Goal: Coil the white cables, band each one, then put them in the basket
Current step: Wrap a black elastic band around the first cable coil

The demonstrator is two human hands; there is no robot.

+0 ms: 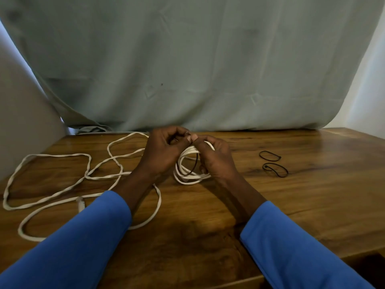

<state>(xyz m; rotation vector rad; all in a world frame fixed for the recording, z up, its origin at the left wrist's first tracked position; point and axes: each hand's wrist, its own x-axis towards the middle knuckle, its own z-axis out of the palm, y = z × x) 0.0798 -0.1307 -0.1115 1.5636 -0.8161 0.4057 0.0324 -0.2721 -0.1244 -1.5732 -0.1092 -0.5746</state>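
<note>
A coiled white cable (188, 176) stands on the wooden table (291, 195) between my hands. My right hand (215, 157) grips the top of the coil. A black band (194, 166) hangs across the coil's loops, and my left hand (164, 149) pinches its upper end beside my right thumb. A second white cable (62, 186) lies loose and sprawled over the left half of the table, its plug (80, 203) near my left sleeve. No basket is in view.
Two more black bands (270, 156) (276, 170) lie on the table to the right of my hands. A grey-green cloth (187, 69) hangs behind the table's far edge. A pale surface (23, 132) stands at the left.
</note>
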